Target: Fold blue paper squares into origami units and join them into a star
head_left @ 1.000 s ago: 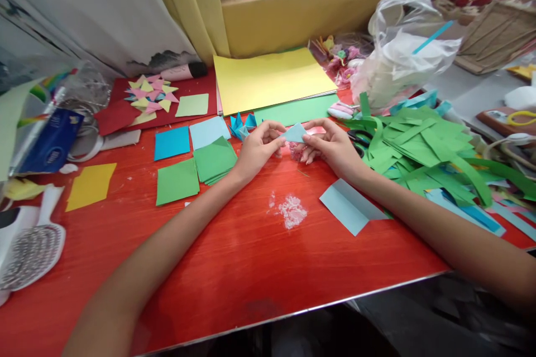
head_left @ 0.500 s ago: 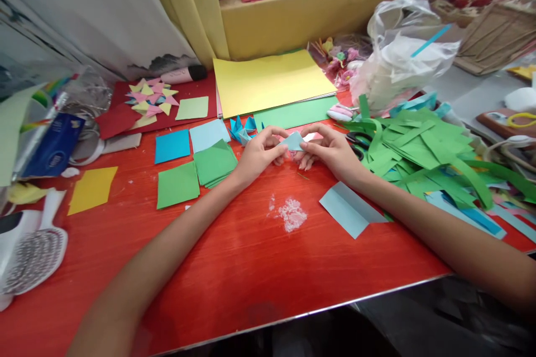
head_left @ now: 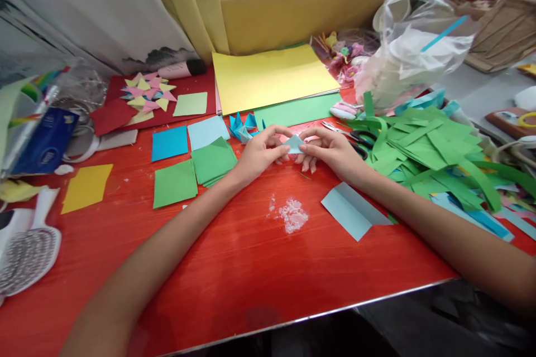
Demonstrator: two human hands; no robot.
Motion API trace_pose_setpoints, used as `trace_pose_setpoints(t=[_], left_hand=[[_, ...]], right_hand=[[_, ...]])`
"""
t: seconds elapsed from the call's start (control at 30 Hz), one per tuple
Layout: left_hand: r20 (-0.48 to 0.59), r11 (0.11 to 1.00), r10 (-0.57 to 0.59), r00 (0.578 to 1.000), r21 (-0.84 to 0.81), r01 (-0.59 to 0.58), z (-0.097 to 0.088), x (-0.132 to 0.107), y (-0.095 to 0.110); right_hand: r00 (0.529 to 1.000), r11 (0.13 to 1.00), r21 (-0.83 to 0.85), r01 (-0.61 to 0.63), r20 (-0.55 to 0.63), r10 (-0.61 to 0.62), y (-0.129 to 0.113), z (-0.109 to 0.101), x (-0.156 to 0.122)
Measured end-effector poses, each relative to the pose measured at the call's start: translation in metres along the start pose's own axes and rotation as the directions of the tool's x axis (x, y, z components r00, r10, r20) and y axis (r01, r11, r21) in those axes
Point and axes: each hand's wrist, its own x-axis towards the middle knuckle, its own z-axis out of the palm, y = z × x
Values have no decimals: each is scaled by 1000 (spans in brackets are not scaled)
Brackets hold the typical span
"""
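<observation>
A small folded piece of light blue paper (head_left: 294,144) is held just above the red table, pinched at both sides. My left hand (head_left: 260,152) grips its left edge between thumb and fingers. On the opposite edge, my right hand (head_left: 329,148) has its thumb and forefinger closed. Nearer me lies a creased light blue sheet (head_left: 352,211), partly raised along its fold. Blue folded paper pieces (head_left: 242,127) stand just beyond my left hand. Black-handled scissors (head_left: 355,136) lie beside my right hand, partly hidden by it.
Green paper squares (head_left: 213,160) and a blue square (head_left: 170,144) lie left of my hands. A heap of green scraps (head_left: 427,142) spreads at right, below a plastic bag (head_left: 414,61). Yellow sheets (head_left: 272,78) lie at the back. A hairbrush (head_left: 31,256) rests at far left.
The view has shifted slightly. Held between both hands, the small paper now shows a more upright, pointed shape. More of the scissors shows beside my right hand.
</observation>
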Motion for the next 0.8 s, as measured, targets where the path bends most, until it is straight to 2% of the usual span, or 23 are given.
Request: trace_pose_setpoints(t=[0.17,0.47,0.67,0.8], left_hand=[[-1,997,-7,1000,-79,7,-1,1,0],[14,981,-68,998,-183,70,-4,0,2],[45,989,-50,998,-137,55,0,0,2],[47,998,-59,997,-36,61,4,-1,4]], right_hand=[[999,996,81,28,21,-30,1,-4,0],[998,986,165,-7,-66,18,-2,-1,0],[996,995,97,-3,-84,11,-1,0,-1],[1000,1000,-19,-13,-8,12,-1,3,-2]])
